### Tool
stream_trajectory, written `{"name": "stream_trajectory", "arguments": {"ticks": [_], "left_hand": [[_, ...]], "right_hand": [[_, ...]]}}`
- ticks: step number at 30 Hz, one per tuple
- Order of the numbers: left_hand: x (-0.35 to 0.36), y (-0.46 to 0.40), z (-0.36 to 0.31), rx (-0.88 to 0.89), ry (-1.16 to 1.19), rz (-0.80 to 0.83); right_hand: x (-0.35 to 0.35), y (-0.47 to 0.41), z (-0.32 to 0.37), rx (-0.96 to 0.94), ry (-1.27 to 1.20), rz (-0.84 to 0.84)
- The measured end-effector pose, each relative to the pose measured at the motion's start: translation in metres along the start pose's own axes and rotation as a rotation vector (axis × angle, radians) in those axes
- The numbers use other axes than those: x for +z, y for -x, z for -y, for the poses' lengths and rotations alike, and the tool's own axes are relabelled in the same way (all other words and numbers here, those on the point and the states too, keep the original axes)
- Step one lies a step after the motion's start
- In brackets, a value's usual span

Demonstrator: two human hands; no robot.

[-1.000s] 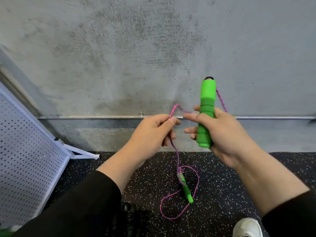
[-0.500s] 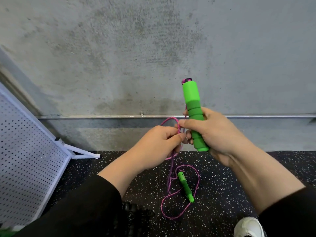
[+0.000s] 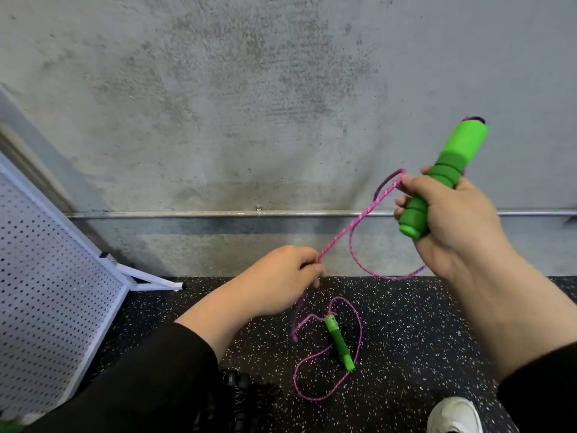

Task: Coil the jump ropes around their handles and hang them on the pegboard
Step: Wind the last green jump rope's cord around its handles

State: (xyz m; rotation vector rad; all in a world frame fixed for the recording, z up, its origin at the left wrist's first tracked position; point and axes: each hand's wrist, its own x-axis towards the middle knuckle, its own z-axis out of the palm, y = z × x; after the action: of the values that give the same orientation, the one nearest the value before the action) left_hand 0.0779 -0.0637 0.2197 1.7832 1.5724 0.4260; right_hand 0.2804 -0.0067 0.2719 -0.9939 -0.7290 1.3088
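My right hand (image 3: 449, 220) grips a green foam handle (image 3: 449, 170) held tilted up to the right, with the thumb pinning a turn of pink rope against it. The pink rope (image 3: 352, 226) runs taut from there down to my left hand (image 3: 281, 279), which pinches it, and a slack loop hangs under the right hand. From the left hand the rope drops to the floor, where it loops around the second green handle (image 3: 338, 342). The white pegboard (image 3: 46, 295) leans at the left.
A concrete wall with a metal pipe (image 3: 218, 214) runs across in front. The floor is black speckled rubber. A black coiled rope (image 3: 240, 398) lies by my left sleeve. My white shoe (image 3: 452, 415) shows at the bottom right. The pegboard's foot (image 3: 146, 281) juts onto the floor.
My hands have drawn apart: the right hand with the handle moved up and right and tilted, the left hand moved down and left, pulling the rope taut between them.
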Motion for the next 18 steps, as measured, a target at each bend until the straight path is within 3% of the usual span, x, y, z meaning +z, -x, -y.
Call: {"name": "stream_trajectory", "arguments": {"ticks": [5, 9, 18], "left_hand": [[-0.001, 0.0, -0.009, 0.106, 0.071, -0.136], [0.002, -0.001, -0.015, 0.135, 0.061, -0.157], [-0.004, -0.004, -0.003, 0.027, 0.038, -0.085]], "right_hand": [[0.013, 0.019, -0.023, 0.175, 0.187, 0.225], [0.025, 0.028, -0.033, 0.177, 0.221, 0.272], [0.014, 0.003, -0.013, -0.003, -0.003, 0.019]]}}
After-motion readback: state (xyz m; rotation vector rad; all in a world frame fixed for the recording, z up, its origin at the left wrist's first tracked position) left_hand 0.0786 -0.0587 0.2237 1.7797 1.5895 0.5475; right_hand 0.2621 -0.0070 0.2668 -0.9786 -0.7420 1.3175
